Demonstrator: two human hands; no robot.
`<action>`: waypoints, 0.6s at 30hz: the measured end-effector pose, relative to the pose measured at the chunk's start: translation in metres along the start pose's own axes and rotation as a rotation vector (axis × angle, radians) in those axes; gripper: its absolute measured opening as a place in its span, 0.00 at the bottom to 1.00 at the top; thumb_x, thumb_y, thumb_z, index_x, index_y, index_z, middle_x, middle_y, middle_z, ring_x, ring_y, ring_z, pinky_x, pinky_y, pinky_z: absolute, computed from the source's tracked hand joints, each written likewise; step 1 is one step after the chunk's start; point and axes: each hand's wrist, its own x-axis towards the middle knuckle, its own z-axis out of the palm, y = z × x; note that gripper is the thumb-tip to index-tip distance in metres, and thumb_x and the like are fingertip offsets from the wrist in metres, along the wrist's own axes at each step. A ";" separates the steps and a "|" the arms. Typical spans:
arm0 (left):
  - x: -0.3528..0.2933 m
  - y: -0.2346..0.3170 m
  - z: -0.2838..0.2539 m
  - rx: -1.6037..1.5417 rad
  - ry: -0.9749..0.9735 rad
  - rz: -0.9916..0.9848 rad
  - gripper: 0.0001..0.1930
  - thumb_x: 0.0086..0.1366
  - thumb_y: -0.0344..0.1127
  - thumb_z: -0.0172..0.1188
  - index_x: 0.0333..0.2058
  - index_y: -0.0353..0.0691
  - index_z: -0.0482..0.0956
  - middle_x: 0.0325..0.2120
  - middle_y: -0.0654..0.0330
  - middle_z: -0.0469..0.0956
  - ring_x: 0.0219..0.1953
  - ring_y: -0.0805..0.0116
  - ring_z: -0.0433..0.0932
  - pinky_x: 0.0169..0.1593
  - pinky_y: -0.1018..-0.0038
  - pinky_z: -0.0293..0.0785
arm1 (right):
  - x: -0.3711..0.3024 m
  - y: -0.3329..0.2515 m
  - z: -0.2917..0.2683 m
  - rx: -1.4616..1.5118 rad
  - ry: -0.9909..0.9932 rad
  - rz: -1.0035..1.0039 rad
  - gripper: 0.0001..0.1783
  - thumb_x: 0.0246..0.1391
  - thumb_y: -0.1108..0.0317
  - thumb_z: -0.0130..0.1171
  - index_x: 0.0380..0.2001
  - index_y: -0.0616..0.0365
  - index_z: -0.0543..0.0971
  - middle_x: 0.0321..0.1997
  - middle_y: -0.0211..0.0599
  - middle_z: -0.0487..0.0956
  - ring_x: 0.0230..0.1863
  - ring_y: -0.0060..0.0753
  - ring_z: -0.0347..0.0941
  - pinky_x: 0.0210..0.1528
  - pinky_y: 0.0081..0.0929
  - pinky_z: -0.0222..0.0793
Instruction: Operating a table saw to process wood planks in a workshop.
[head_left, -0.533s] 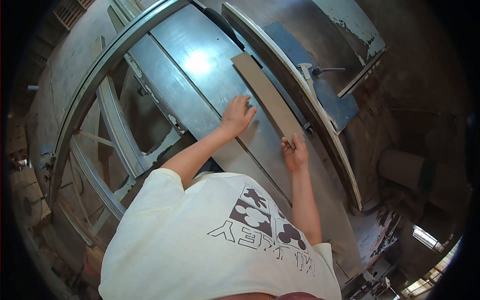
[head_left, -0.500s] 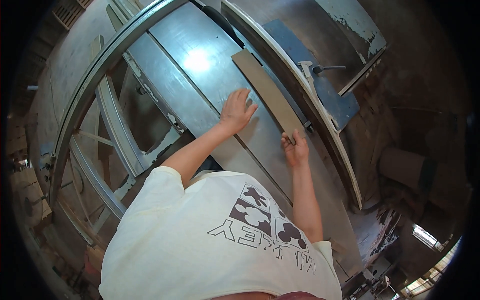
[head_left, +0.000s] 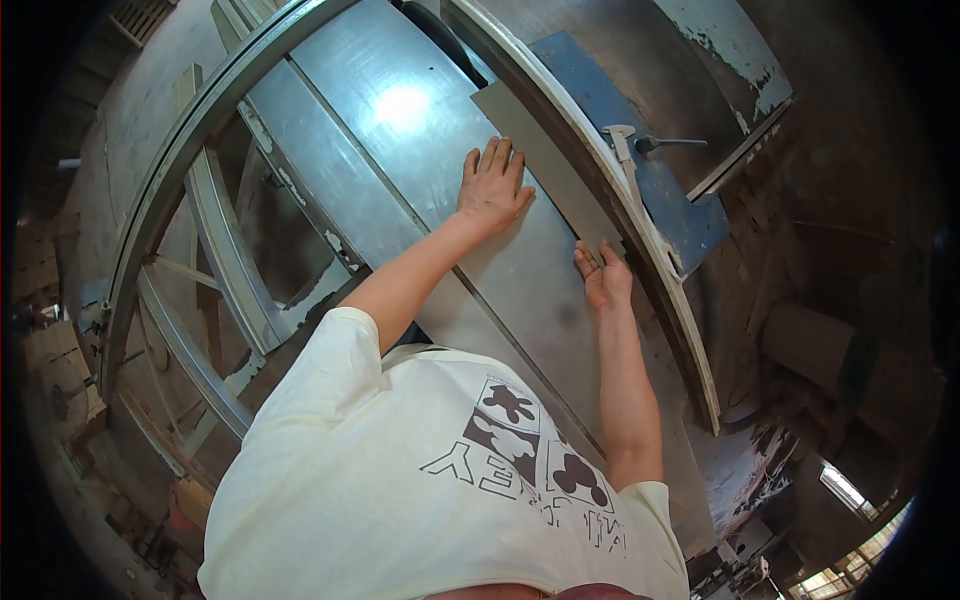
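Note:
A long, narrow strip of board (head_left: 552, 160), grey-brown, lies lengthwise on the metal machine table (head_left: 400, 165), along the tall straight fence (head_left: 600, 170). My left hand (head_left: 492, 188) rests palm down with its fingers stretched out. Its fingertips reach the strip's left edge, near the middle. At the strip's near end is my right hand (head_left: 606, 280), palm turned up, with the thumb over the end and the fingers bent beside the corner. How firmly it grips there is partly hidden.
Beyond the fence, a caliper (head_left: 622, 150) and a dark-handled lever (head_left: 670, 143) sit on a blue plate (head_left: 575, 75). A black curved guard (head_left: 440, 38) stands past the strip's far end. Slots run along the table; a metal frame (head_left: 215, 230) extends on the left.
The strip has shifted right, up against the fence, and looks greyer. My left hand has moved forward and right to its edge, fingers straighter. My right hand has moved slightly forward and right.

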 end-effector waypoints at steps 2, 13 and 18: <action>0.000 -0.003 -0.001 0.010 0.014 0.019 0.30 0.62 0.49 0.55 0.57 0.36 0.65 0.61 0.47 0.59 0.67 0.52 0.52 0.66 0.53 0.45 | -0.002 0.000 0.001 -0.009 -0.020 0.005 0.17 0.62 0.70 0.52 0.50 0.68 0.65 0.43 0.51 0.74 0.40 0.46 0.78 0.36 0.34 0.81; 0.012 -0.025 -0.005 0.035 0.055 0.048 0.30 0.62 0.47 0.55 0.57 0.34 0.66 0.61 0.45 0.60 0.67 0.51 0.53 0.66 0.53 0.47 | 0.003 0.007 0.032 -0.047 -0.041 -0.035 0.18 0.63 0.68 0.51 0.51 0.67 0.64 0.42 0.52 0.75 0.40 0.45 0.78 0.39 0.34 0.80; 0.025 -0.035 -0.010 0.062 0.025 0.032 0.28 0.63 0.45 0.54 0.58 0.36 0.64 0.62 0.47 0.58 0.67 0.52 0.52 0.66 0.54 0.46 | 0.013 0.010 0.050 -0.045 -0.045 -0.063 0.19 0.63 0.69 0.51 0.51 0.68 0.62 0.44 0.52 0.74 0.41 0.46 0.78 0.38 0.35 0.80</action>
